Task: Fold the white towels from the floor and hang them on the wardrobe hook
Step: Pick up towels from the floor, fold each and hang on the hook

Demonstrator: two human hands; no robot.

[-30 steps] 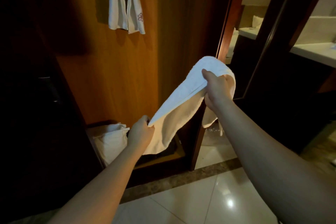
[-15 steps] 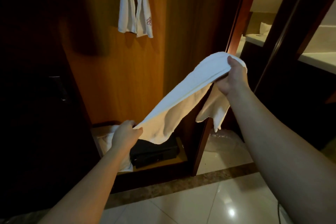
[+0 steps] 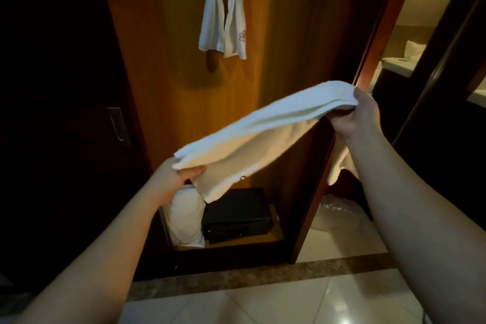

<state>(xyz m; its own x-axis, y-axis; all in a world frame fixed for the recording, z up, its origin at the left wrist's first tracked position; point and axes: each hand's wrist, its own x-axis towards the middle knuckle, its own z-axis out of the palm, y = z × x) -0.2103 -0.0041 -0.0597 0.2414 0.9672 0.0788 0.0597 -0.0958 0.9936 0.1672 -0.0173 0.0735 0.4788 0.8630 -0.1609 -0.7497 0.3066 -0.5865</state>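
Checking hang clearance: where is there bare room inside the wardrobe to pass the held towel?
Bare wood panel lies left of the hanging towel and below it, above the held towel. The wardrobe floor is crowded: a black box beside a white bundle. Left hand and right hand grip the towel's ends.

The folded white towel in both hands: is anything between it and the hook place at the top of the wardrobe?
Nothing visible blocks the folded white towel; open space lies up to the hanging white towel with pink emblem. The hook itself is hidden.
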